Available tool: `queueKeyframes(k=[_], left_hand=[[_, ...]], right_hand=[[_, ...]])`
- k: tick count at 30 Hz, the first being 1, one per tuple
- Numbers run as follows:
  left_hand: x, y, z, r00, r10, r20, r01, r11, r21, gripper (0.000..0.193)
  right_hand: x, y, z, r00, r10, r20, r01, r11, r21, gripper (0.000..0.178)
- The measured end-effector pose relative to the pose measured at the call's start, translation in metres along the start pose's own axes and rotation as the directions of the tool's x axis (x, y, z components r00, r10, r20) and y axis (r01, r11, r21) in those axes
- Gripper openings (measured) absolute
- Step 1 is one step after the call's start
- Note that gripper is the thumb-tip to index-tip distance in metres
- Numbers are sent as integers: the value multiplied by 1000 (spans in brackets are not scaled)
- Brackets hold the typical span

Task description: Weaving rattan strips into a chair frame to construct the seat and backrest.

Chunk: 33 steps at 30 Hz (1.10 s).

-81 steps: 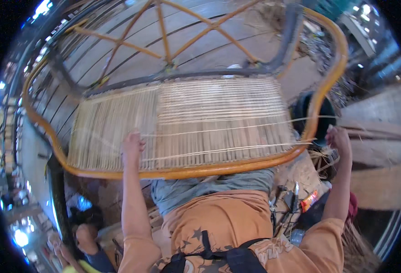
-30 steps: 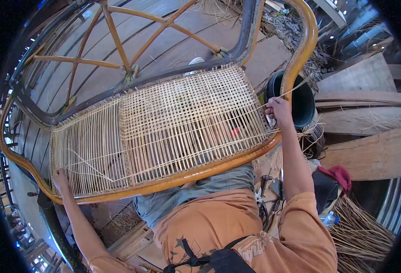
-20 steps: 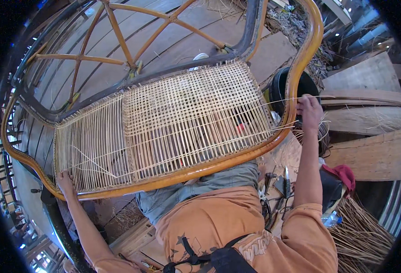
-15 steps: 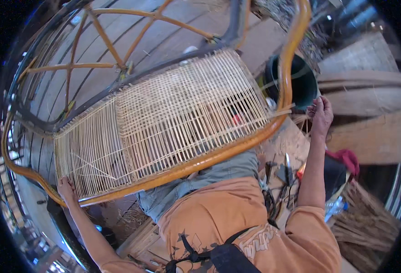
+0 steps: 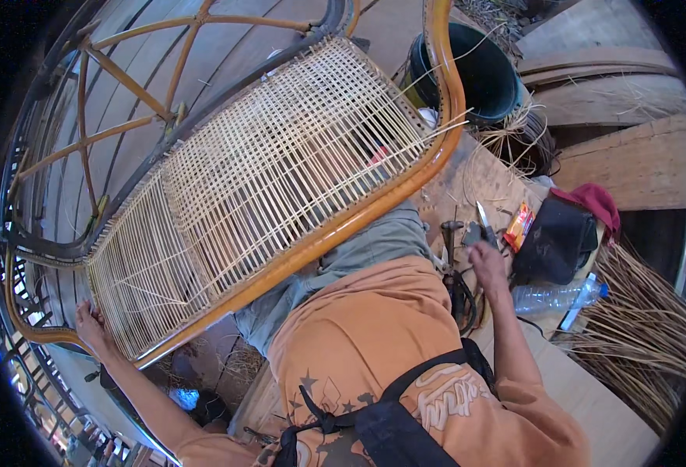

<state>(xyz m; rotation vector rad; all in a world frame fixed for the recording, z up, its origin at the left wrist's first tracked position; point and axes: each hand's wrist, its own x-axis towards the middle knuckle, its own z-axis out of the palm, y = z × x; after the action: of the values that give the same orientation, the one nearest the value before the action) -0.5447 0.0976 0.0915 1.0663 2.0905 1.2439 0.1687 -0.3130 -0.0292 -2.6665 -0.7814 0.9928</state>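
A curved rattan chair frame [image 5: 335, 228] with a partly woven cane panel [image 5: 257, 148] lies across my lap. The weave is dense toward the far right, while mostly parallel strands show at the left. At the panel's near left corner is my left hand [image 5: 94, 331], its fingers curled in a pinch by the strand ends; what they hold is too small to make out. My right hand [image 5: 488, 267] is down on the right, just beside a knife [image 5: 484, 218] and a dark grey block [image 5: 473, 233]. Its fingers are blurred, so their grip is unclear.
A dark green bucket [image 5: 483, 74] stands beyond the frame's right arm, with coiled cane strips [image 5: 518, 140] near it. Rightward lie a hammer [image 5: 450, 233], an orange packet [image 5: 519, 226], a black bag [image 5: 557, 241], a plastic bottle [image 5: 541, 298] and bundled cane [image 5: 638, 311].
My right hand has come down from beside the bucket to the knife and block. My left hand stays at the panel's left corner. The whole view has shifted and turned slightly.
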Motion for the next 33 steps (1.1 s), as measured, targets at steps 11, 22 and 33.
queueKeyframes(k=[11, 22, 33], left_hand=[[-75, 46, 123, 869, 354, 345, -473, 799, 372, 36], [-268, 98, 356, 380, 285, 880, -497, 865, -65, 25], [-261, 126, 420, 268, 419, 868, -623, 763, -176, 25]], right_hand=[[-9, 32, -7, 964, -29, -266, 25, 1000, -17, 23], [-64, 80, 32, 952, 202, -229, -226, 970, -87, 29], [-72, 115, 51, 966, 151, -212, -206, 941, -269, 42]])
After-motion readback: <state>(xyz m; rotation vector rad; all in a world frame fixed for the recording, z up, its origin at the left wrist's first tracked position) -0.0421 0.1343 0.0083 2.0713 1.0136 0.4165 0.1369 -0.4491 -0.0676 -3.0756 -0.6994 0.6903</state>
